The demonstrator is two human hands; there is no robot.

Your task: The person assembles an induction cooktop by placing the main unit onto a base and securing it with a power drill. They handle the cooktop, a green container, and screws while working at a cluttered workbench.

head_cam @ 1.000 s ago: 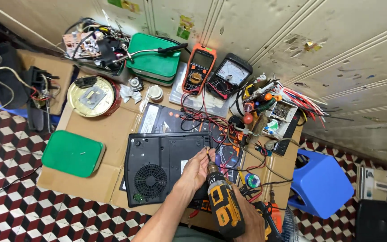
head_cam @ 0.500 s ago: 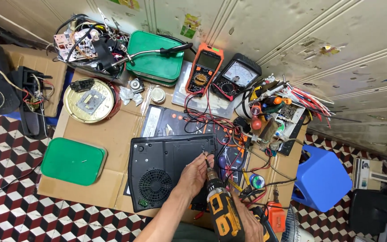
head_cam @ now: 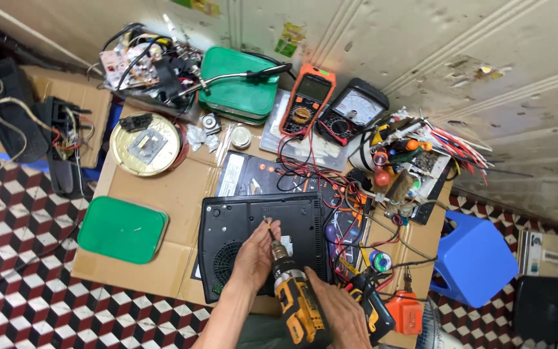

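Holding the yellow drill [head_cam: 298,304] in my right hand [head_cam: 338,317], fingers wrapped round its grip; my left hand [head_cam: 253,255] steadies the bit on the black appliance base [head_cam: 240,223], on cardboard. Screw work looks unfinished.

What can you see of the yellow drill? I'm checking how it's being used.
The drill is a cordless one, yellow and black plastic with a dark chuck and a thin bit. It points up and away, bit tip on the back of the black appliance lying flat on cardboard. The right hand grips its handle; the left hand rests on the appliance beside the bit.
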